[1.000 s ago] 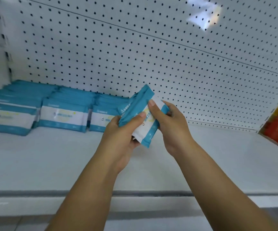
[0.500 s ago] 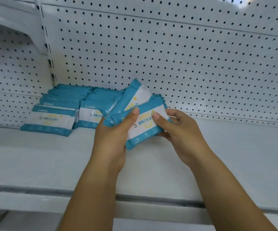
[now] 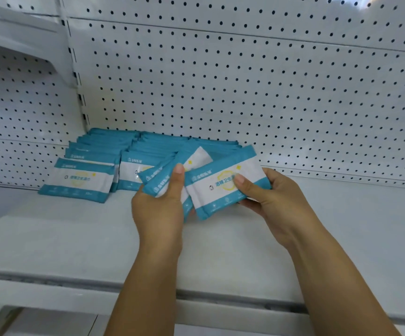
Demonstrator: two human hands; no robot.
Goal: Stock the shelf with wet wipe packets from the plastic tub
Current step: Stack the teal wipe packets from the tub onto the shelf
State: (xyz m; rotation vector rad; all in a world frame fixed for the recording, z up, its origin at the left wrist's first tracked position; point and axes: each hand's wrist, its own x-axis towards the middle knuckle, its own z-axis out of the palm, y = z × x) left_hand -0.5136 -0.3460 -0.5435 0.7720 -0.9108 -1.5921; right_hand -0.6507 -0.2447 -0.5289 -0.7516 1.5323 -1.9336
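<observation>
Mostly teal-and-white wet wipe packet (image 3: 223, 184), flat, yellow emblem, right hand (image 3: 273, 202) pinching

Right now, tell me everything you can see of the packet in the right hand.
The packet is a flat, soft-looking plastic pouch with a white middle band, blue print, a yellow emblem, and teal bands along the top and bottom. It faces the camera, tilted with its right end higher, above the shelf. The right hand pinches its right end, thumb on the face. Its left edge overlaps the other packets held in the left hand.
</observation>
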